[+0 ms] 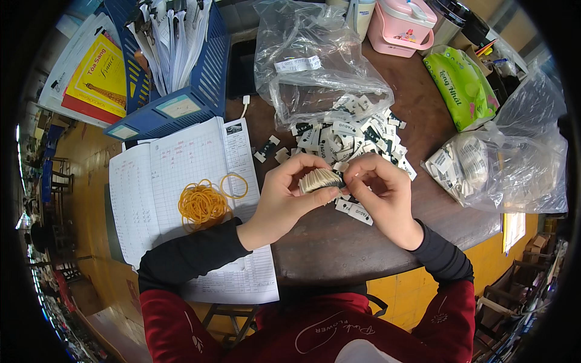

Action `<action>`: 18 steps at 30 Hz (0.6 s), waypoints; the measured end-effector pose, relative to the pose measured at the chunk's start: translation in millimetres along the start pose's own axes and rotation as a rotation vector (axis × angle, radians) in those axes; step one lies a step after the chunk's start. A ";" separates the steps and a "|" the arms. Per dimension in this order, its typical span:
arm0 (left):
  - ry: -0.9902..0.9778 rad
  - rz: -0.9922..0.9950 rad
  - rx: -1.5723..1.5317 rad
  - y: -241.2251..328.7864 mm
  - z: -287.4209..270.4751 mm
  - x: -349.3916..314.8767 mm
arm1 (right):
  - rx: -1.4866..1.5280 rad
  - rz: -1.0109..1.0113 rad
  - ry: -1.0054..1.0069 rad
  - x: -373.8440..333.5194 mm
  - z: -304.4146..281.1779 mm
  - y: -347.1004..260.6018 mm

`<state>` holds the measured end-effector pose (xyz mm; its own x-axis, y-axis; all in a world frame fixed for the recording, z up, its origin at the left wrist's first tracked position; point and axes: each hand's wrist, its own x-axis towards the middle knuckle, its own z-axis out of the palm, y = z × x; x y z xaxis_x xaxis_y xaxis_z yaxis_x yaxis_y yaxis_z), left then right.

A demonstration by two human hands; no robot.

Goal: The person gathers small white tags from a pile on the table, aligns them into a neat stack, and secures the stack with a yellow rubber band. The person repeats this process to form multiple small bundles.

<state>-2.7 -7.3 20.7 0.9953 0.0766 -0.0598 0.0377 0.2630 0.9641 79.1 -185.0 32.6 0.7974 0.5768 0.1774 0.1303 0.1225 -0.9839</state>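
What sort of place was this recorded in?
Probably a desk in a workshop or factory: many small labels are piled on it, near an open ledger and a blue file rack.

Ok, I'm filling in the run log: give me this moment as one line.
left hand: holds label stack | right hand: at stack's right end | nearby: loose label pile, rubber bands, open notebook

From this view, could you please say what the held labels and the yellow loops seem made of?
Held labels: matte, perhaps fabric or paper; thin, pale edges fan out. Yellow loops: smooth, probably rubber, from their slender, tangled curves.
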 end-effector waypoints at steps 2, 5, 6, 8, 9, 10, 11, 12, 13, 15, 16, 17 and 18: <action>0.002 -0.007 0.009 0.5 -0.3 0.3 | -0.118 -0.033 -0.049 2.0 -2.9 -0.3; 0.012 0.028 0.030 0.3 -0.6 1.3 | -0.111 -0.052 -0.067 1.6 -4.0 -0.9; 0.015 0.030 0.027 0.1 -0.3 1.4 | -0.113 -0.058 -0.068 1.9 -4.0 -0.5; 0.017 0.033 0.020 -0.2 0.1 1.4 | -0.116 -0.069 -0.070 2.7 -3.7 0.5; 0.016 0.035 0.017 -0.1 0.2 1.4 | -0.120 -0.064 -0.070 3.0 -3.8 0.8; 0.015 0.037 0.013 0.2 0.3 1.4 | -0.123 -0.060 -0.071 3.1 -3.8 1.0; 0.015 0.023 0.017 0.7 0.3 1.1 | -0.126 -0.055 -0.071 3.1 -3.7 1.0; 0.015 0.009 0.021 1.4 0.1 0.6 | -0.118 -0.045 -0.059 2.7 -3.3 0.8; 0.015 -0.006 0.025 2.2 0.0 0.2 | -0.110 -0.034 -0.046 2.1 -2.5 0.5; 0.011 -0.031 0.030 3.3 -0.3 0.0 | -0.084 -0.015 -0.005 0.4 -0.1 -0.5; 0.007 -0.038 0.028 3.7 -0.4 0.0 | -0.067 -0.007 0.023 -0.4 1.3 -1.1; 0.008 -0.051 0.032 3.8 -0.5 0.0 | -0.052 -0.009 0.042 -0.8 2.4 -1.6; 0.007 -0.058 0.032 3.7 -0.5 0.0 | -0.090 -0.050 0.043 -0.3 2.9 -1.9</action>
<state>-2.6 -5.8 24.2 0.9906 0.0688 -0.1180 0.0987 0.2367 0.9666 76.9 -183.1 34.5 0.8128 0.5365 0.2269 0.2213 0.0759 -0.9722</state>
